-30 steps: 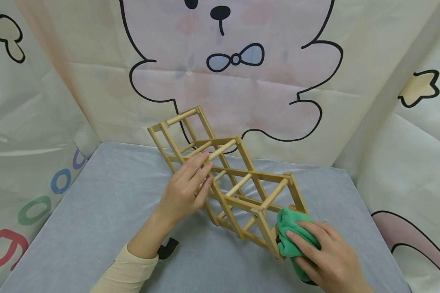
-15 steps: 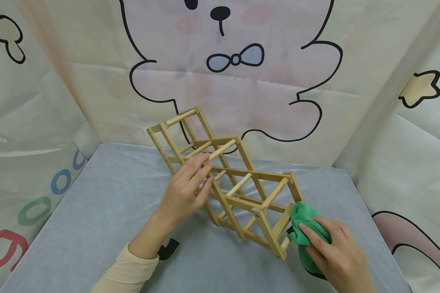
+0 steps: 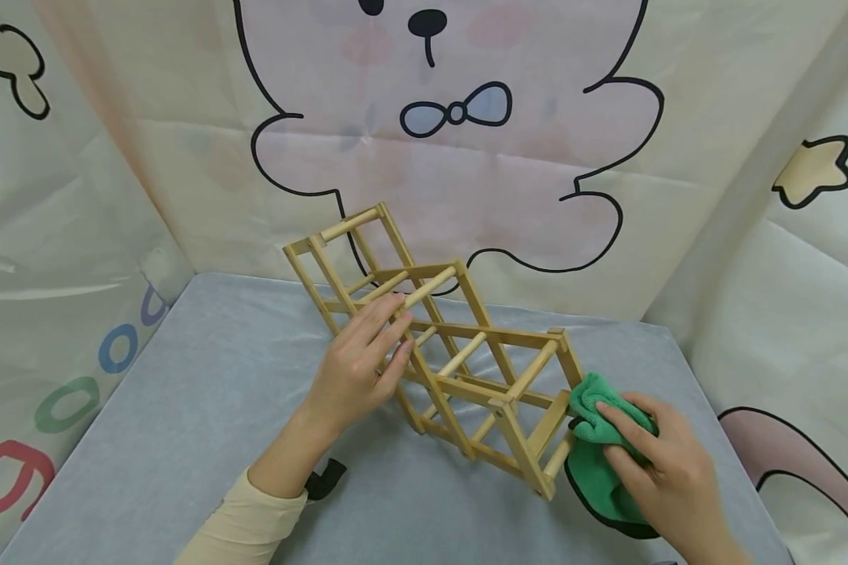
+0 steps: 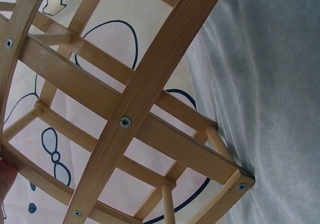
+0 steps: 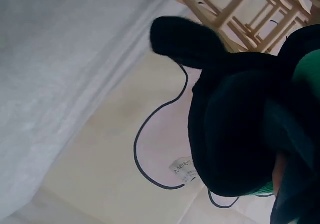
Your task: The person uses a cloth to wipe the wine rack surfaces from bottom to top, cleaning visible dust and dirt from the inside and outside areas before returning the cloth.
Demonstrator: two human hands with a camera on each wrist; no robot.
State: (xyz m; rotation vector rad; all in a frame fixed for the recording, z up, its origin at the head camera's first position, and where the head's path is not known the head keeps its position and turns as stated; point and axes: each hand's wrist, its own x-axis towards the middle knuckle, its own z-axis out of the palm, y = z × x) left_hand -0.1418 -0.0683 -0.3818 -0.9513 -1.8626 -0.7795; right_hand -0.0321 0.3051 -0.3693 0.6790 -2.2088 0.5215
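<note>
A light wooden rack (image 3: 466, 391) of flat slats and round rods stands slanted across the table. My left hand (image 3: 353, 369) holds it near the middle, fingers over a rod by an upright. In the left wrist view the slats (image 4: 152, 69) show screw heads, and part of the left hand (image 4: 6, 176) appears at the edge. My right hand (image 3: 667, 463) grips a folded green cloth (image 3: 611, 490) with dark edging, at the rack's right end. Its upper fold meets or nearly meets the end post. In the right wrist view the cloth's dark underside (image 5: 235, 129) hides most of that hand.
A grey-blue cloth covers the table (image 3: 205, 408). Behind it hangs a printed curtain (image 3: 523, 204) with a cartoon figure, and curtains rise on both sides. A black strap-like piece (image 3: 325, 479) shows beside the left wrist.
My right hand and the green cloth have moved right and slightly away, uncovering the lower rod and slat of the rack's end. The lower flap hangs wider. Left hand and rack stay nearly still.
</note>
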